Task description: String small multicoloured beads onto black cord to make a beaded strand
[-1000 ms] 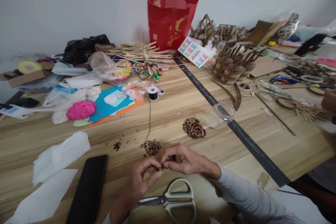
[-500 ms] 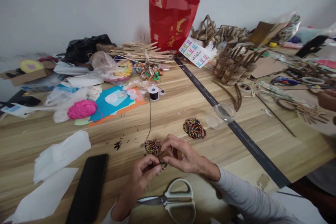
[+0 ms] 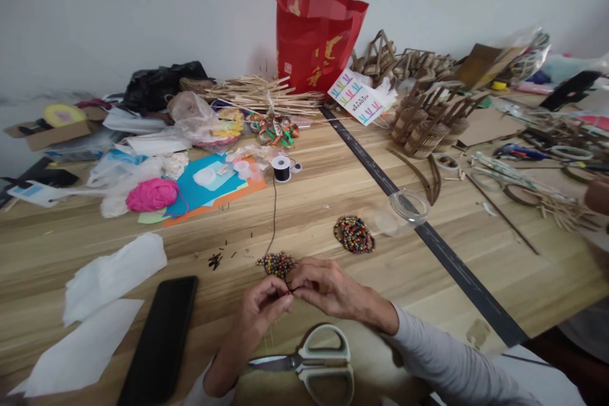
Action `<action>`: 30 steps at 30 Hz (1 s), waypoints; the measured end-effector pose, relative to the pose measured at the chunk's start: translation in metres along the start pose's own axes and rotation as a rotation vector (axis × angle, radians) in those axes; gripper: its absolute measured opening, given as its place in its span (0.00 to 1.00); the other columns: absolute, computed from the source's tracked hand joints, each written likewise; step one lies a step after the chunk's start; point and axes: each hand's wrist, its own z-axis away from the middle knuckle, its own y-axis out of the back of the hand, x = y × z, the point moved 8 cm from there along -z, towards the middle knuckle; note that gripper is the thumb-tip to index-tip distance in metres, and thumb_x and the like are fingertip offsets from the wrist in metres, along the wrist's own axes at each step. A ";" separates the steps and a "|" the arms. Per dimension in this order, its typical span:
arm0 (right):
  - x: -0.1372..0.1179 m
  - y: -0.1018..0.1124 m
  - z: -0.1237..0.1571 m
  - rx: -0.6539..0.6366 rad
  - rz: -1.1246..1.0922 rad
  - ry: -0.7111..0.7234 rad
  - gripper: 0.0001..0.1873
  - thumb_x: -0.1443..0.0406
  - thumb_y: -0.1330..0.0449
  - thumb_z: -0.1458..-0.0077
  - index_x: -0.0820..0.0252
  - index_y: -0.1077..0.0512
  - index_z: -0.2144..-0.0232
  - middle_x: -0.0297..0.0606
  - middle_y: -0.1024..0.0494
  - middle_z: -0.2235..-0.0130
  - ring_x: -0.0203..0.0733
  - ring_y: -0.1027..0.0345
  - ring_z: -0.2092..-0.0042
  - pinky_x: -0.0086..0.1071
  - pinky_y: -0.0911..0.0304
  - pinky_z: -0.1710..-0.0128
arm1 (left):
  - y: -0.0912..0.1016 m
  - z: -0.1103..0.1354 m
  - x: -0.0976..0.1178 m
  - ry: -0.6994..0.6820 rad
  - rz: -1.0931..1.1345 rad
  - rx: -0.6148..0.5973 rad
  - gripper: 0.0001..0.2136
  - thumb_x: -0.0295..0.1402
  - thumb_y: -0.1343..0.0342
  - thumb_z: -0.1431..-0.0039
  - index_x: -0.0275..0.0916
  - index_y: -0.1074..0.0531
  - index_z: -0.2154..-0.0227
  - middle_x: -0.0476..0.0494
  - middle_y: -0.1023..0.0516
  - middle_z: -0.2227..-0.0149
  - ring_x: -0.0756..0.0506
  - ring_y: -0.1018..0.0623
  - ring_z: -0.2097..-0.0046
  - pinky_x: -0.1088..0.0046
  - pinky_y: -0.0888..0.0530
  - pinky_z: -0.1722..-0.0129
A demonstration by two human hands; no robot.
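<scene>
My left hand (image 3: pixel 260 312) and my right hand (image 3: pixel 322 287) meet near the table's front edge, both pinched on a thin black thread (image 3: pixel 275 216) with small beads on it. The thread runs up the table to a black spool (image 3: pixel 281 169). A small beaded patch (image 3: pixel 276 263) lies just above my fingertips. A second, larger oval patch of coloured beads (image 3: pixel 354 234) lies further right. White-handled scissors (image 3: pixel 314 363) lie below my hands.
A black phone (image 3: pixel 160 337) and white tissue sheets (image 3: pixel 112 276) lie at the left. Pink yarn (image 3: pixel 152 195), coloured paper, plastic bags, a red bag (image 3: pixel 317 36) and woven baskets (image 3: pixel 423 120) crowd the back. A clear round lid (image 3: pixel 408 205) sits by a dark seam. Another person's hand (image 3: pixel 598 195) shows at the right edge.
My hands have moved slightly up the table toward the small beaded patch, still pinched together on the thread. The view has shifted a little.
</scene>
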 end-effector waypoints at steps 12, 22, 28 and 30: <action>-0.004 0.002 -0.002 0.023 0.022 0.006 0.07 0.66 0.47 0.37 0.61 0.30 0.66 0.41 0.25 0.65 0.40 0.30 0.61 0.31 0.34 0.60 | 0.007 0.000 0.000 -0.094 -0.126 0.104 0.06 0.34 0.41 0.49 0.37 0.27 0.75 0.48 0.25 0.78 0.47 0.25 0.74 0.76 0.29 0.72; 0.001 -0.002 0.001 0.033 0.091 0.031 0.07 0.65 0.48 0.36 0.61 0.32 0.64 0.40 0.25 0.64 0.38 0.31 0.61 0.29 0.34 0.61 | 0.010 0.002 0.010 -0.244 -0.257 0.211 0.05 0.31 0.42 0.49 0.37 0.23 0.75 0.47 0.21 0.77 0.47 0.22 0.74 0.77 0.26 0.73; 0.001 -0.003 0.001 0.026 0.114 0.012 0.07 0.65 0.48 0.36 0.61 0.32 0.64 0.40 0.26 0.64 0.38 0.32 0.62 0.29 0.35 0.61 | 0.012 0.009 0.017 -0.346 -0.342 0.311 0.03 0.28 0.42 0.50 0.38 0.24 0.76 0.47 0.20 0.77 0.48 0.22 0.75 0.78 0.26 0.73; 0.001 -0.004 0.001 0.018 0.116 0.000 0.06 0.65 0.48 0.36 0.61 0.33 0.63 0.40 0.27 0.64 0.37 0.32 0.62 0.28 0.36 0.62 | 0.012 0.011 0.019 -0.374 -0.364 0.326 0.03 0.27 0.42 0.51 0.38 0.25 0.77 0.47 0.21 0.78 0.48 0.23 0.76 0.78 0.27 0.74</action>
